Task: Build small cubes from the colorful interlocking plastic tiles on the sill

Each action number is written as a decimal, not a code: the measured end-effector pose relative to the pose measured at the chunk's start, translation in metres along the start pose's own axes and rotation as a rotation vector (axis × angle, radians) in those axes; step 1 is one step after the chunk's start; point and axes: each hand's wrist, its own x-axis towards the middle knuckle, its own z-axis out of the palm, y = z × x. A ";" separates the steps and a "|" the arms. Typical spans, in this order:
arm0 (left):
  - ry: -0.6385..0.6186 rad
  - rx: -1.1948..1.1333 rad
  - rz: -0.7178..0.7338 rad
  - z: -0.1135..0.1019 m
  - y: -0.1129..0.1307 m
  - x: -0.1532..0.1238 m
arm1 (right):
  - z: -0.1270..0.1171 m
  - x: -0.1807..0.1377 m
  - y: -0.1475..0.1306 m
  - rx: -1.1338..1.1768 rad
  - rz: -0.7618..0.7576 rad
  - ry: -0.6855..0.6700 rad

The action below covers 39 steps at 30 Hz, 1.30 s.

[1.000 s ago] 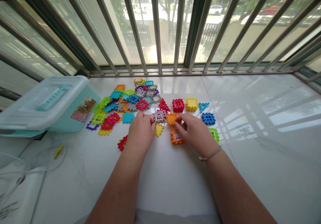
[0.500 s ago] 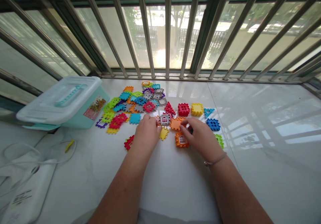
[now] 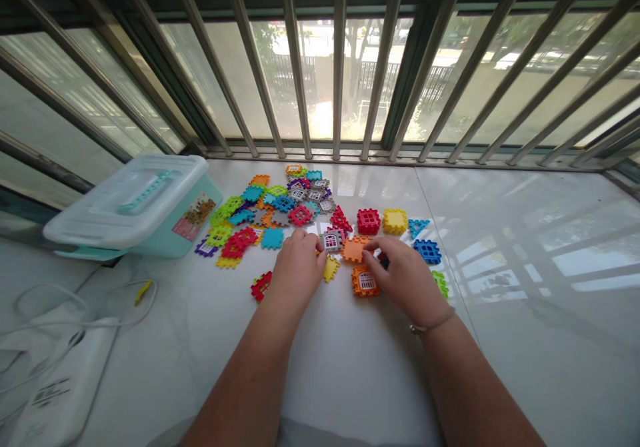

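Observation:
Fingertips of my left hand point(image 3: 299, 260) are pinched together, and a sliver of orange shows by the thumb; most of what they hold is hidden. Right beside them lie a grey window tile point(image 3: 331, 240) and a yellow tile point(image 3: 331, 268). My right hand point(image 3: 403, 275) has thumb and fingers closed at the right edge of a plain orange interlocking tile point(image 3: 353, 249). In front of that tile sits an orange tile with a white window point(image 3: 365, 281). A red tile point(image 3: 261, 285) is partly covered by my left forearm.
Several mixed tiles point(image 3: 273, 237) are heaped left of centre. Red point(image 3: 369, 221), yellow point(image 3: 395, 221) and blue point(image 3: 427, 251) stacks, a blue triangle point(image 3: 418, 227) and a green tile point(image 3: 440, 283) lie right. A lidded box point(image 3: 145, 207), power strip point(image 3: 65, 380) and metal bars point(image 3: 339, 67) surround the white surface.
My left fingertips have drawn together, and the orange-and-white bit beside them is now mostly covered. My right hand stays at the orange tile. The whole view has shifted slightly.

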 end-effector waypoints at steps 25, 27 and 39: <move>-0.090 -0.190 0.298 0.004 0.015 -0.004 | 0.001 -0.001 0.004 -0.265 0.094 0.082; -0.094 -0.193 0.321 0.005 0.014 -0.004 | 0.001 -0.001 0.004 -0.261 0.100 0.074; -0.077 -0.256 0.425 0.010 0.010 -0.005 | 0.001 -0.001 0.005 -0.226 0.107 0.109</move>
